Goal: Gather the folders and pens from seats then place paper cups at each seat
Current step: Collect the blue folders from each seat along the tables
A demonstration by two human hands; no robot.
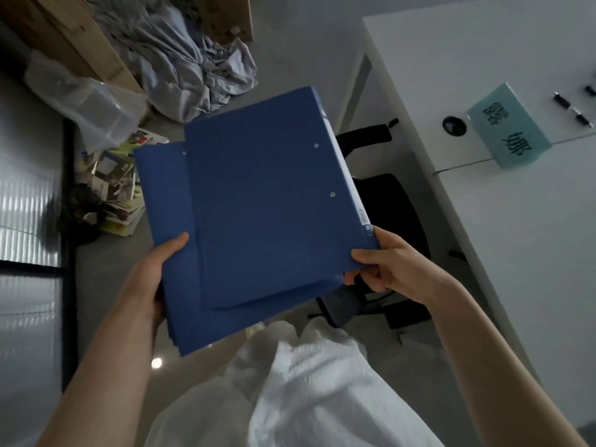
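head view: "露娜" name card (pixel 509 130)

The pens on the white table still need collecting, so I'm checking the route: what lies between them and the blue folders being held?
In the head view, the teal name card and a round black table port lie between the pens and the blue folders.

Folders (pixel 267 201): matt blue plastic, 2 metal rivets. Table (pixel 503 221): smooth white, matt. Sheet (pixel 200 66): crumpled grey cloth. Bin (pixel 96 108): clear plastic. Floor (pixel 106 285): glossy.
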